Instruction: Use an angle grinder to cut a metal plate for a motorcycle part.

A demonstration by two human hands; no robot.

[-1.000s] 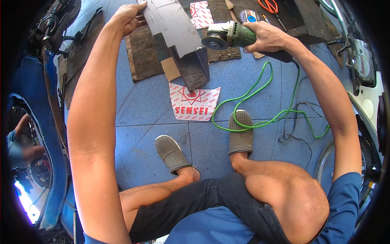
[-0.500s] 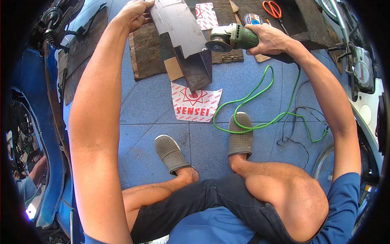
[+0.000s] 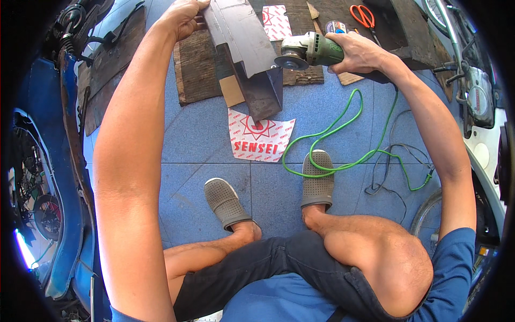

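Two hands occupied: right hand (image 3: 360, 52) wrapped around angle grinder (image 3: 326, 50), disc (image 3: 292, 63) beside metal piece (image 3: 241, 37) over wooden boards (image 3: 197, 75); farther, left hand (image 3: 184, 20) at the metal's left edge, pinch unclear. Disc-to-metal spacing barely changed since last second; grinder looks held in position.

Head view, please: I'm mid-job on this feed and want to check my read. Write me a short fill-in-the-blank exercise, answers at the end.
1. The angle grinder is gripped by the person's ____.
2. At the left edge of the notched grey metal sheet is the person's ____.
3. The looped cord by the right clog is coloured ____.
4. The tiled floor is coloured ____.

Missing words: right hand; left hand; green; blue.
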